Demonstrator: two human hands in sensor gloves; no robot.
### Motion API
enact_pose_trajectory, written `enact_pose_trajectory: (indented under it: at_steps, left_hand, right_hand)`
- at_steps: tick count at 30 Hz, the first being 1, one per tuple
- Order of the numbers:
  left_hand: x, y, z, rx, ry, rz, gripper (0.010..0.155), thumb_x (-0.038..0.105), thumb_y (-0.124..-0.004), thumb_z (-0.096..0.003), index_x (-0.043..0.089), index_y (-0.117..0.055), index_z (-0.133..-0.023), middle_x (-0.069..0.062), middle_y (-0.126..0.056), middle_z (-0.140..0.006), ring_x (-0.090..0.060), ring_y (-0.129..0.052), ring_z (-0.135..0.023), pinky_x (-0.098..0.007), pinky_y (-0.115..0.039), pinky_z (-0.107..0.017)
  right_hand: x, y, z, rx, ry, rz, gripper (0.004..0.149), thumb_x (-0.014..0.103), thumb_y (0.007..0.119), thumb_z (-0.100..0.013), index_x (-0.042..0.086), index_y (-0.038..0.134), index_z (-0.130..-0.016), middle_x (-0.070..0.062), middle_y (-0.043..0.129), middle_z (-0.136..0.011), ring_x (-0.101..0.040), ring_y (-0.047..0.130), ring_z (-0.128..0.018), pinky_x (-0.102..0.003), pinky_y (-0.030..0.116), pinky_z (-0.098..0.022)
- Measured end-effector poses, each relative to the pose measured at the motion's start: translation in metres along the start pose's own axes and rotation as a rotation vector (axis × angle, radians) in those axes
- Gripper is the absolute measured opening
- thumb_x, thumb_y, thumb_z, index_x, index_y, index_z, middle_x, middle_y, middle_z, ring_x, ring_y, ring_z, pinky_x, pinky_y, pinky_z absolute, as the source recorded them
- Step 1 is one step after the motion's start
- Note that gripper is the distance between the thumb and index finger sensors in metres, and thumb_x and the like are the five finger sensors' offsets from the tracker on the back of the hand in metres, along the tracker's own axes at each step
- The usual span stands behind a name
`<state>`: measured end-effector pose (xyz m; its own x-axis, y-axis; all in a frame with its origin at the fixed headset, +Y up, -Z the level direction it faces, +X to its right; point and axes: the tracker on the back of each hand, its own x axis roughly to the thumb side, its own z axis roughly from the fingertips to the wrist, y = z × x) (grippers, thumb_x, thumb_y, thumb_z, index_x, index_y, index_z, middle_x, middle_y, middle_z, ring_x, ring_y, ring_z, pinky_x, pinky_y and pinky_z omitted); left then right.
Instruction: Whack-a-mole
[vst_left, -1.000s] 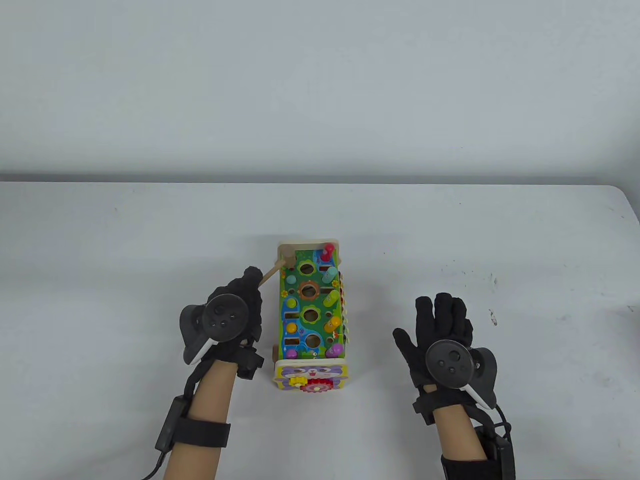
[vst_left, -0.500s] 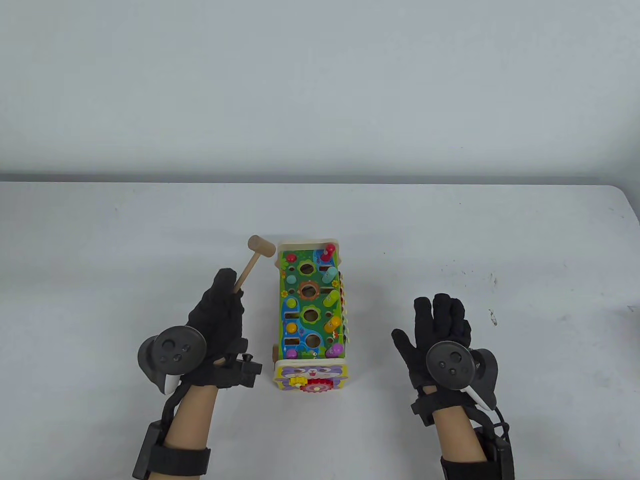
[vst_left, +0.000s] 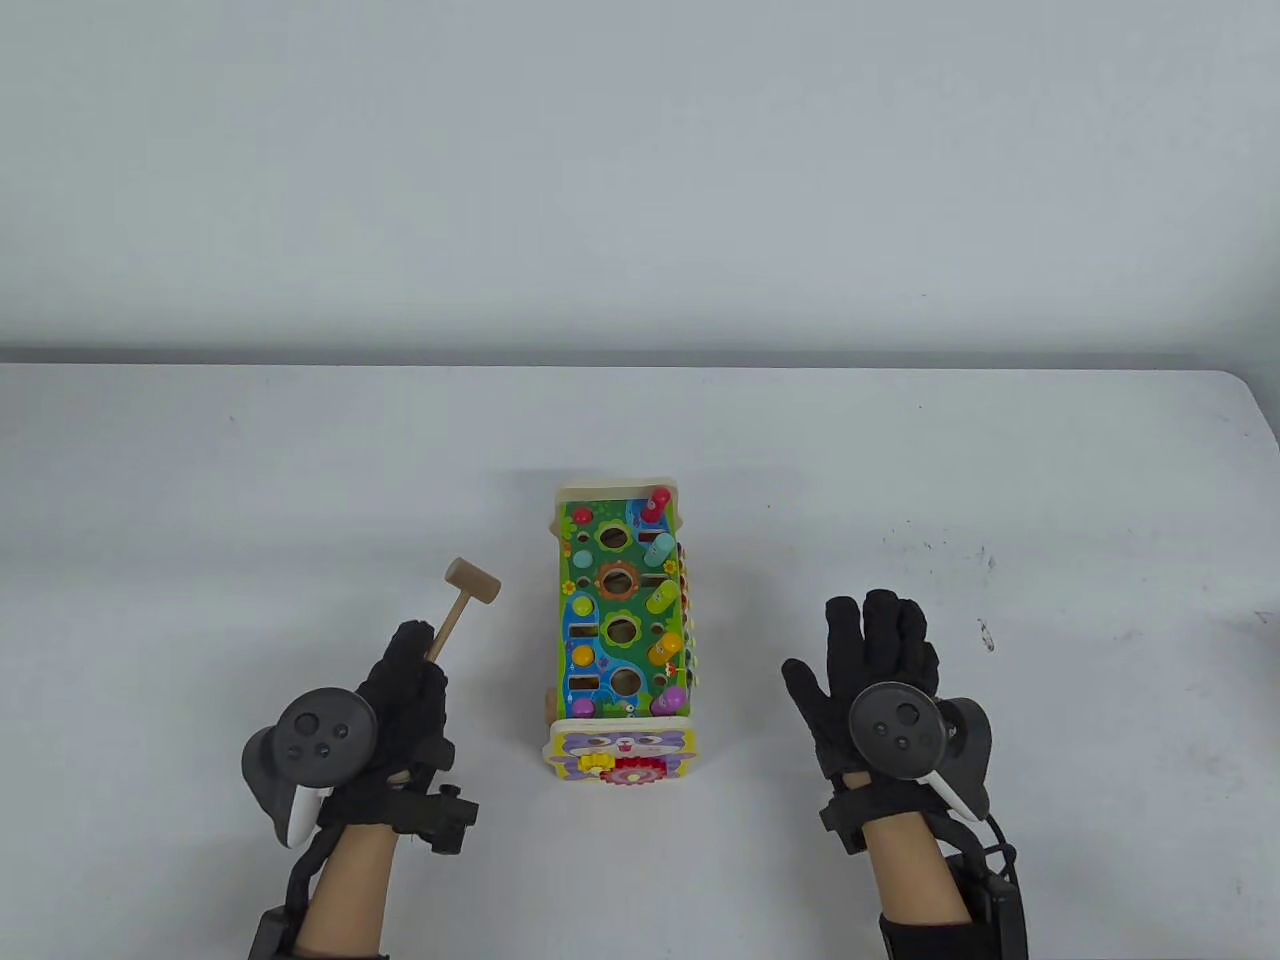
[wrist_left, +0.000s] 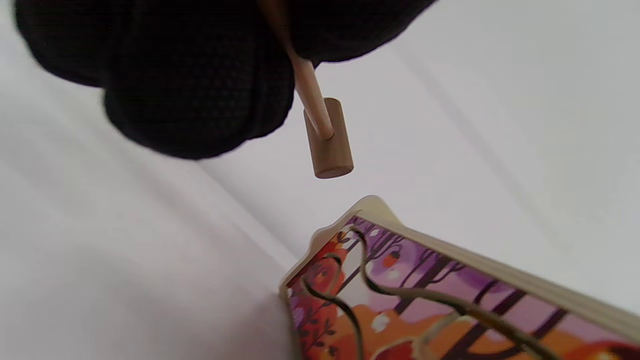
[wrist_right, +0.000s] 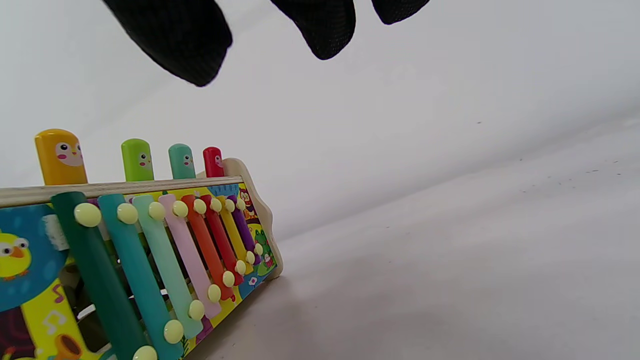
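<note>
The colourful whack-a-mole toy box (vst_left: 620, 625) stands mid-table, its green top holding round holes, low pegs along the left and raised pegs (vst_left: 662, 597) along the right. My left hand (vst_left: 405, 690) grips the handle of a small wooden hammer (vst_left: 462, 600), held to the left of the box, head (wrist_left: 327, 142) off the toy. My right hand (vst_left: 880, 650) rests flat on the table to the right of the box, fingers spread, holding nothing. The right wrist view shows the raised pegs (wrist_right: 136, 160) and the xylophone bars (wrist_right: 170, 250) on the box's side.
The white table (vst_left: 200, 500) extends all around the toy; its back edge meets a pale wall and its rounded right corner (vst_left: 1255, 400) is near. A gear puzzle face (vst_left: 620, 762) is on the box's near end.
My left hand pulled the hammer away from the far-left corner of the box, moving left and toward me. The right hand stayed still.
</note>
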<state>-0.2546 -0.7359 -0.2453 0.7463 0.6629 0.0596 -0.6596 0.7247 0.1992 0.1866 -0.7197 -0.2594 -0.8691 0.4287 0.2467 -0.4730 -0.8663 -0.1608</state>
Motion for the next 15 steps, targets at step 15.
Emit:
enact_pose_trajectory:
  at_steps: [15]
  left_hand:
    - [-0.017, -0.018, -0.005, -0.203, 0.152, -0.213, 0.055, 0.019, -0.065, -0.0528, -0.006, -0.063, -0.102, -0.026, -0.091, -0.066, -0.034, -0.099, -0.032, -0.065, -0.073, -0.049]
  right_hand:
    - [0.002, 0.002, 0.0, 0.018, 0.004, 0.005, 0.072, 0.043, 0.063, -0.061, -0.007, 0.043, -0.109, -0.039, 0.024, -0.109, -0.068, 0.022, -0.095, -0.078, 0.027, -0.057]
